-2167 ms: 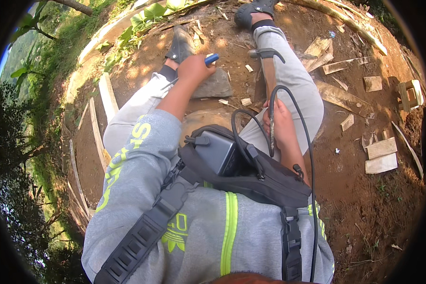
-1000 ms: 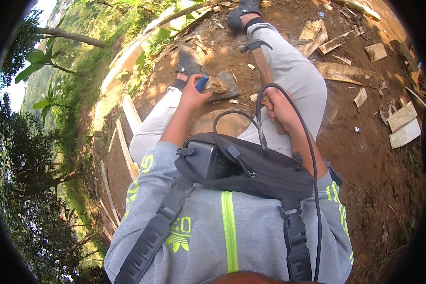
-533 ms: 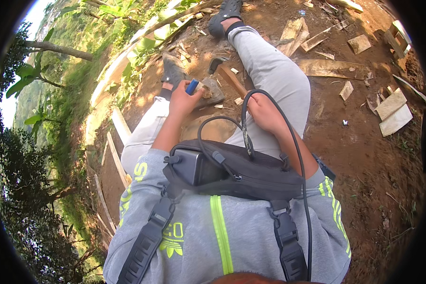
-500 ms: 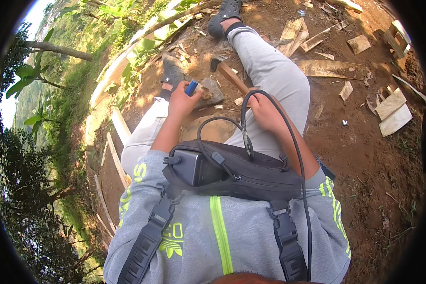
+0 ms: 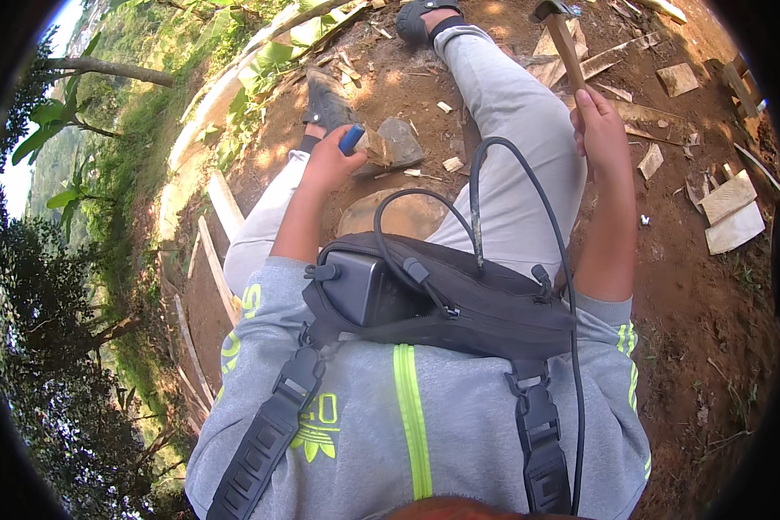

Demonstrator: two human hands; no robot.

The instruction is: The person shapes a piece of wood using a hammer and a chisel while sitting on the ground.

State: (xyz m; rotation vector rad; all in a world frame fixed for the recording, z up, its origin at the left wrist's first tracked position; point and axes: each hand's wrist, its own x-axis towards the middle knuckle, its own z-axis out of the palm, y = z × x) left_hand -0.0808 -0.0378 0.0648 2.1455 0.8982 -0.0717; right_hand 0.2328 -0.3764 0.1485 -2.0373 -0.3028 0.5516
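Hammer (image 5: 562, 39) raised above a chisel (image 5: 352, 139) set on stone (image 5: 399, 141).
Right hand (image 5: 596, 121) grips the handle; left hand (image 5: 328, 162) clasps the chisel, needing a square strike.

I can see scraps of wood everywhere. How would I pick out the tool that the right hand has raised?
Start at the person's grey-trousered right leg stretched over the red dirt. Just beside its knee the right hand grips a straight wooden handle that runs up to a dark metal head: the hammer. Unlike the wood offcuts lying flat around it, it is held up off the ground.
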